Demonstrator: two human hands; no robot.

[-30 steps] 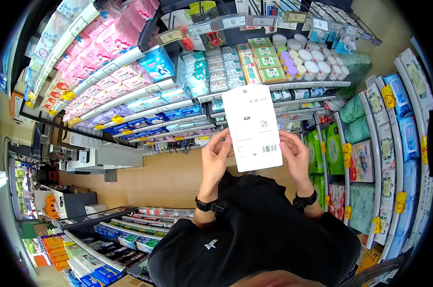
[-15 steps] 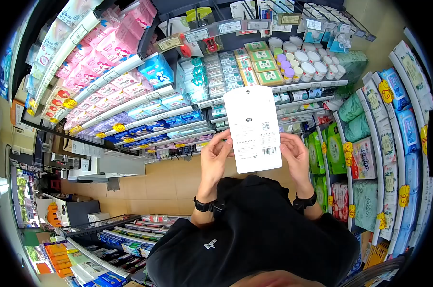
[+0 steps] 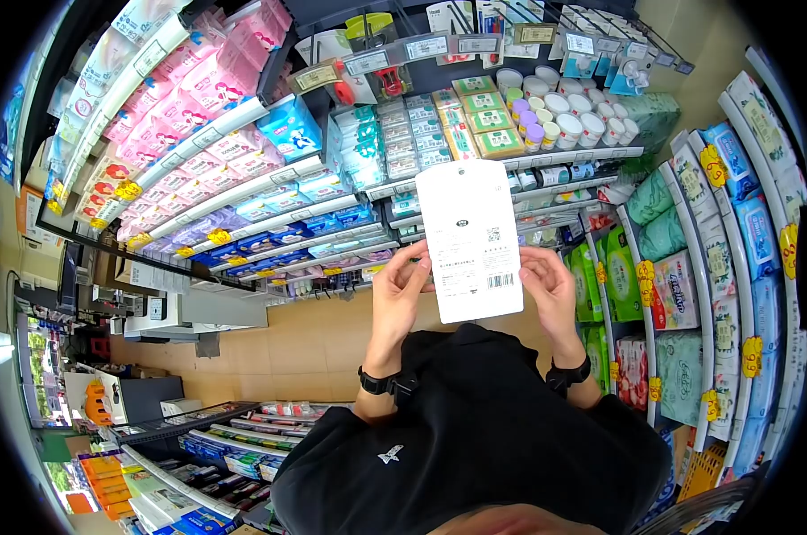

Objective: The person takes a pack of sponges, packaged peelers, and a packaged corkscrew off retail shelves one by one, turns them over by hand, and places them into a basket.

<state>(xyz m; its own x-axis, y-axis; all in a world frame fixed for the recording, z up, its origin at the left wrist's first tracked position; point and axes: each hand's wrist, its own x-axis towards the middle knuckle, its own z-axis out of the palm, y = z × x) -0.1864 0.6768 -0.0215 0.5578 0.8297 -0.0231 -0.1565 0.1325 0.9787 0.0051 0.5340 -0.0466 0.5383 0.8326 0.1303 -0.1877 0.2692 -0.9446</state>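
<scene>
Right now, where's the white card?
In the head view, the white card is just right of centre, held upright between the left hand and the right hand.

Smooth, matt white card [image 3: 471, 245]

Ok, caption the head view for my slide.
Left grip and right grip hold a printed white card before stocked shelves.

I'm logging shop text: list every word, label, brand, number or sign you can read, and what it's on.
Card: print and barcode, too small to read.
Yellow tag: perhaps "9.9", too blurred to be sure.
Shelf labels: too small.
Packs: too blurred.
Shirt: white mark, no readable letters.
</scene>
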